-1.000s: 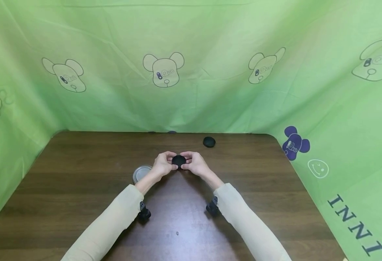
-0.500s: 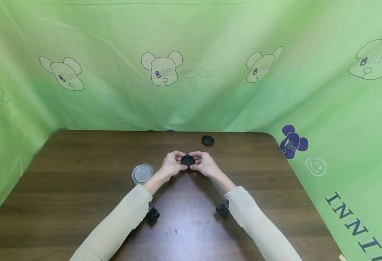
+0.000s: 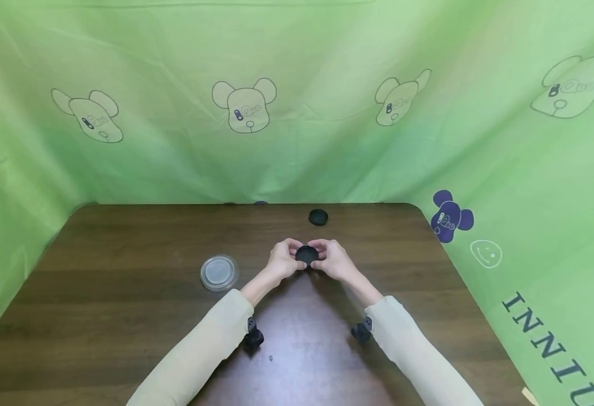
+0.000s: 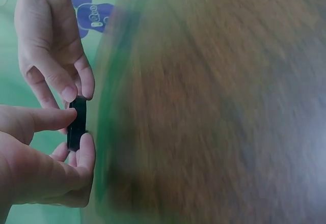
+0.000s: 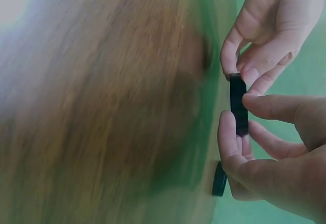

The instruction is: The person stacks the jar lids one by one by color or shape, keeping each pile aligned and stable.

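Between both hands is a flat, round black disc (image 3: 306, 255), raised a little above the table. My left hand (image 3: 283, 260) pinches its left edge with thumb and fingers. On the opposite edge, my right hand (image 3: 335, 260) grips it the same way. Seen side-on in the left wrist view, the disc (image 4: 77, 124) is a thin dark slab with the left thumb against one face. The right wrist view also shows the disc (image 5: 238, 104) edge-on, fingertips of both hands on it.
A second round black disc (image 3: 318, 217) lies near the table's back edge, beyond the hands. A round, clear-rimmed container or lid (image 3: 218, 273) sits left of my left forearm. The wooden table (image 3: 124, 316) meets a green printed curtain (image 3: 297, 163) behind and at the sides.
Both hands have shifted right together, carrying the black disc. The round clear-rimmed item, partly covered by my left hand before, now shows whole. The grip on the disc looks the same.
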`<state>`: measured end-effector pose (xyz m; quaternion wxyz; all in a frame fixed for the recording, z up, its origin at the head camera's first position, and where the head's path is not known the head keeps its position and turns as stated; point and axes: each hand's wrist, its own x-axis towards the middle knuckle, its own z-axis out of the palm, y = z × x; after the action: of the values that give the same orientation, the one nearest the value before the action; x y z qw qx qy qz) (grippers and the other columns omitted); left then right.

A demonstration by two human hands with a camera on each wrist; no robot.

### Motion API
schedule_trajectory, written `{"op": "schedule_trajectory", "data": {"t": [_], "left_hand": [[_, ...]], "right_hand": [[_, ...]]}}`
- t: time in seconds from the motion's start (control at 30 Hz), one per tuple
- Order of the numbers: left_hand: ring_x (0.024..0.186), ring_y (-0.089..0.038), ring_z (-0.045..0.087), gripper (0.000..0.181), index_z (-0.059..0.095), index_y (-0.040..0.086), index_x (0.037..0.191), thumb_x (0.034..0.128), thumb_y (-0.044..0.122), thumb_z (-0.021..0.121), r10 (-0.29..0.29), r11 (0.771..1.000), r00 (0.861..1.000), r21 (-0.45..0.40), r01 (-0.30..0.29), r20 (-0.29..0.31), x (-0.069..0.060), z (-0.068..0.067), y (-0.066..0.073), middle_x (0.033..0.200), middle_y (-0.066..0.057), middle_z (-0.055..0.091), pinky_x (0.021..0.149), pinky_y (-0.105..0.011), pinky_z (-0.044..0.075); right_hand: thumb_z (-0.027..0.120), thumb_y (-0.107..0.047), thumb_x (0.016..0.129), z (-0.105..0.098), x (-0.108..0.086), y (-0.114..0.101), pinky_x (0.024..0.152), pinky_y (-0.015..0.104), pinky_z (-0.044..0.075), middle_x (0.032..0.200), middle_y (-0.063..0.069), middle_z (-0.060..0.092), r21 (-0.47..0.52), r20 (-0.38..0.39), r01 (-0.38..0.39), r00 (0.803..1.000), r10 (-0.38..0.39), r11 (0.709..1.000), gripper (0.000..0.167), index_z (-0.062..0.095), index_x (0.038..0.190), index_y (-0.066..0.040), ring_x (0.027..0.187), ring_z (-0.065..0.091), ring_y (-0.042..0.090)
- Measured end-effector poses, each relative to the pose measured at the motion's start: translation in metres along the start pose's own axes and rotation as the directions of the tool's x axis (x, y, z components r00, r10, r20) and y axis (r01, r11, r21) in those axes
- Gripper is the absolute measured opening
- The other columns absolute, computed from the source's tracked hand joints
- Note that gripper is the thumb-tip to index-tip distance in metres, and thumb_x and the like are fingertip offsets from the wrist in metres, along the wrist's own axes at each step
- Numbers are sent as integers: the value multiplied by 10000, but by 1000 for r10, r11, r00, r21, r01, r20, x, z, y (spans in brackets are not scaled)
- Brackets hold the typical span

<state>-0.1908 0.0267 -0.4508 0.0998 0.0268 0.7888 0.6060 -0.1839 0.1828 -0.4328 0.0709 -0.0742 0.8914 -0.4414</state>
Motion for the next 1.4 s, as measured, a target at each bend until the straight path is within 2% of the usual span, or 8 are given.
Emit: {"op": "schedule_trajectory", "data": {"t": [0.23,0.57,0.73,0.87,1.1,1.4], "left_hand": [[879,-211,566,432,642,4,1052,665,-125,786,21,997,1000,80,-20,-12,1,22,6,914,-112,619,802,-327,493],[906,-191,541,437,651,30,1055,666,-103,798,32,991,999,126,-34,21,5,49,8,951,-85,570,824,-303,471],[916,-208,507,443,643,9,1062,660,-93,798,64,985,998,157,-68,29,3,55,9,946,-81,524,834,-315,451],[917,-212,489,436,635,0,1074,675,-74,795,76,977,996,198,-82,36,3,59,9,951,-85,513,849,-329,439],[905,-234,498,416,641,-11,1064,683,-25,807,120,946,990,294,-135,71,3,63,11,934,-96,517,840,-343,439],[921,-270,510,412,652,-14,1057,677,-4,813,153,921,985,351,-170,76,4,66,12,905,-94,541,845,-351,435]], "right_hand": [[686,126,797,-16,-8,15,873,403,512,1118,258,609,13,25,-15,1000,14,1000,456,567,1236,93,1000,631,362],[678,110,819,-36,-20,36,859,396,511,1116,268,605,21,34,-21,999,21,1000,452,544,1250,118,988,620,363],[685,107,813,-39,-21,41,853,408,512,1107,281,604,-1,35,5,999,-5,1000,453,539,1242,138,974,620,372],[688,109,806,-39,-22,43,851,409,513,1107,274,608,-13,24,-2,1000,2,1000,453,548,1236,132,965,622,363],[690,111,795,-40,-25,51,808,378,525,1092,278,617,-8,15,3,1000,-3,1000,448,552,1220,147,940,632,357],[697,100,788,-41,-26,53,821,404,524,1079,267,625,-37,-6,2,1000,-3,999,444,567,1211,132,943,637,360]]}}
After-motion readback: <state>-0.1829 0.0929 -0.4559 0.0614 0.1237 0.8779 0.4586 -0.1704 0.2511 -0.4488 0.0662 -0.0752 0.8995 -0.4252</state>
